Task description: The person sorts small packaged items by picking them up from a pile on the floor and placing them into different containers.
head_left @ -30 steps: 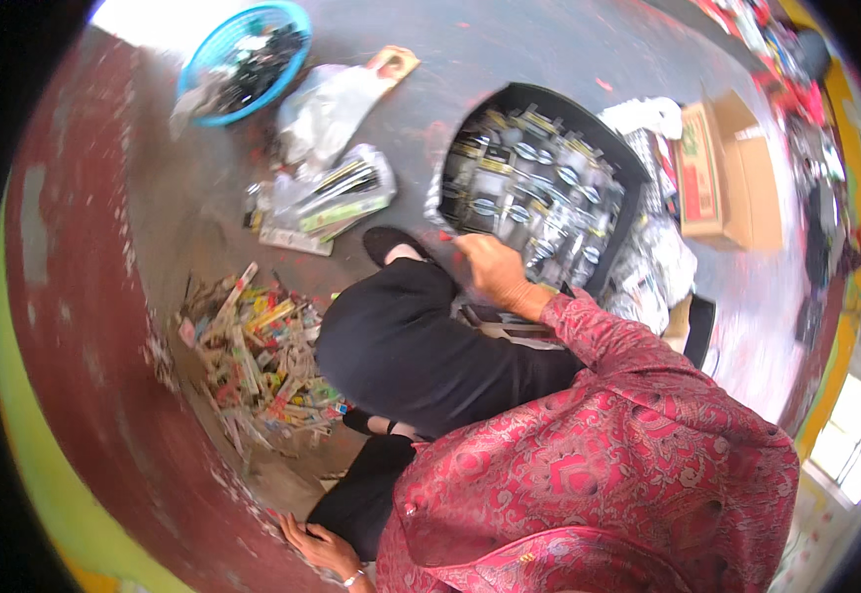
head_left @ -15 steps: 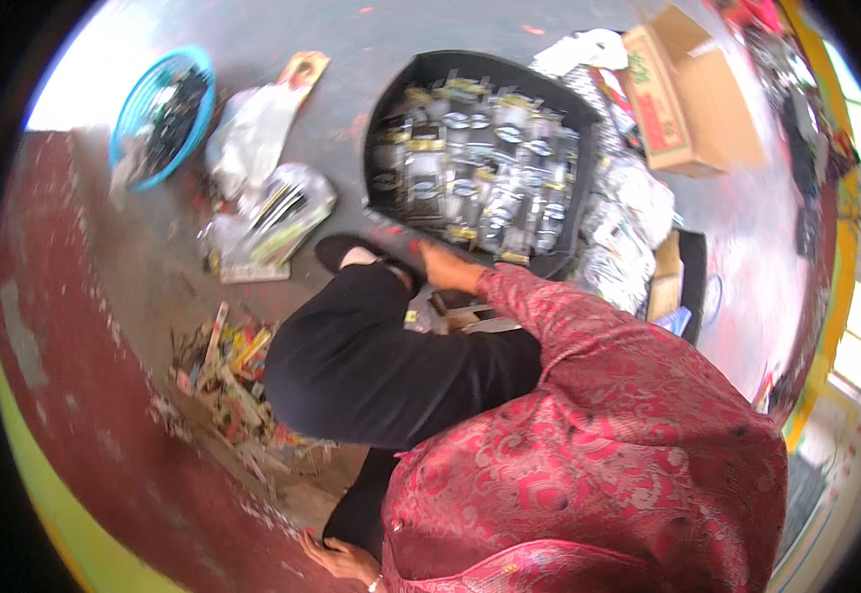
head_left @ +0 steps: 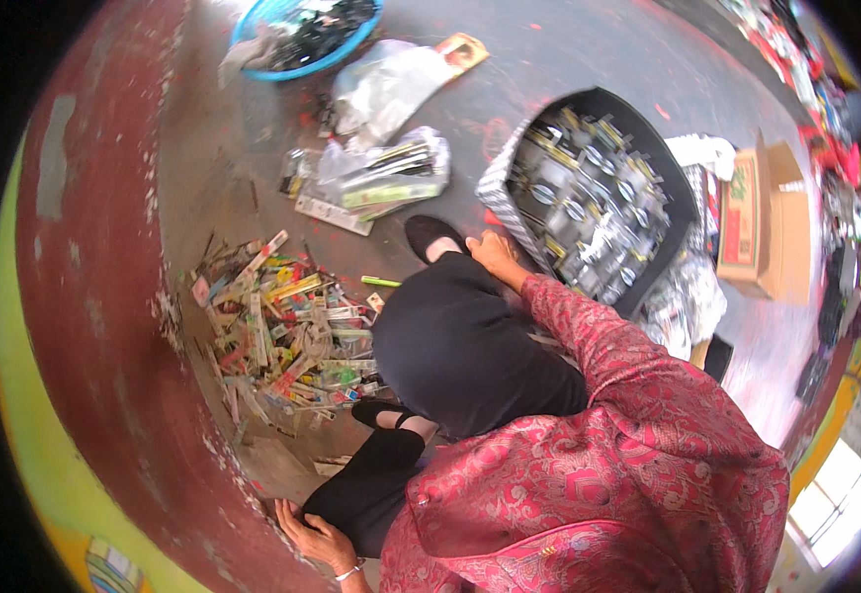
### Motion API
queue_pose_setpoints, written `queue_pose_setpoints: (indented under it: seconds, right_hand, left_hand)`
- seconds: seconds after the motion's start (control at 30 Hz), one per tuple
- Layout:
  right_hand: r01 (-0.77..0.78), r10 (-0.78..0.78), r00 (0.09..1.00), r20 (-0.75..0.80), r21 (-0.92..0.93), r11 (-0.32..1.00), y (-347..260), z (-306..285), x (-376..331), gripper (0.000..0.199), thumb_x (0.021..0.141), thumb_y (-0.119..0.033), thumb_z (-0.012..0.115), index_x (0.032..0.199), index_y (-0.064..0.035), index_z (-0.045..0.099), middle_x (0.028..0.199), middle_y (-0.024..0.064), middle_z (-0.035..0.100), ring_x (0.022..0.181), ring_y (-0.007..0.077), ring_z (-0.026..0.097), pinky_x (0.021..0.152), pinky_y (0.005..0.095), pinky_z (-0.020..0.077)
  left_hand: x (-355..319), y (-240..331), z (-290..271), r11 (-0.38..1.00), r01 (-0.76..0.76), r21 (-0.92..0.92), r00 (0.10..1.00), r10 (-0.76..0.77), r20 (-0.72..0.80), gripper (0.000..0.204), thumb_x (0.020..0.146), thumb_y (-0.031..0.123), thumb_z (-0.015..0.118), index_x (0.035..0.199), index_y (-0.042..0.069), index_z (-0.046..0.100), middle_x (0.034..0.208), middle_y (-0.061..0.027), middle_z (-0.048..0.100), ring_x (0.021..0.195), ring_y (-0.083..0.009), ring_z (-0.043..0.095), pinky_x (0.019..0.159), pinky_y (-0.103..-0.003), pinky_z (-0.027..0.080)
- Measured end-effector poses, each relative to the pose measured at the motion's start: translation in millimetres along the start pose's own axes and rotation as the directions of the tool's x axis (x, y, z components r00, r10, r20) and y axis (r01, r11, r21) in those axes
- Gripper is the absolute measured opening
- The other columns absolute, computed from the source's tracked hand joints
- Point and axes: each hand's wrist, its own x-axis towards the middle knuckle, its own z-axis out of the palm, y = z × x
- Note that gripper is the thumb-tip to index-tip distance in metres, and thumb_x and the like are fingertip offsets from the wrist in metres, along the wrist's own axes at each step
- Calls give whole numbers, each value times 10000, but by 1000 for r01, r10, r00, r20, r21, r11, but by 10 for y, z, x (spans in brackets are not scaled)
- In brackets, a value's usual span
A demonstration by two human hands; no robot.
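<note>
While the person sits on the grey floor [head_left: 589, 69], the right hand [head_left: 496, 253] rests at the near rim of a black tray [head_left: 683, 203] filled with small carded packets [head_left: 589, 212]. Its fingers are curled toward the tray's patterned edge, just beside the nearest packets; whether they are clamped on anything cannot be told. The left hand [head_left: 314, 534] lies flat on the floor beside the dark red wall [head_left: 94, 326], fingers spread apart, holding nothing, well apart from the tray. A heap of coloured packets [head_left: 287, 336] lies on the floor near the wall, between the two hands. Clear bags of packets [head_left: 381, 173] sit beyond the person's black shoe [head_left: 430, 235]. A blue basket [head_left: 302, 35] stands farther off, and a cardboard box [head_left: 762, 222] stands just past the tray.
</note>
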Motion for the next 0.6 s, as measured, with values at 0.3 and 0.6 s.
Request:
queue_pose_setpoints:
  seconds: [0.3,0.6]
  right_hand:
    - [247,-129,962,242,-558,792,-883,122,281,733,673,-673,531,967,-12,648,976,204,626,931,357,597,791,469,436]
    - [260,-79,939,334,-543,799,-889,302,289,759,621,-638,623,1007,15,623,1054,223,593,1019,371,556,837,476,429]
  left_hand:
    - [-132,-185,-79,974,185,-128,979,-195,-67,369,820,39,394,1175,-34,460,1243,-197,453,1145,-356,432,994,-445,298]
    - [-127,-68,-208,995,95,36,995,-97,40,358,848,56,381,1193,3,459,1235,-151,479,1179,-301,420,1056,-488,147]
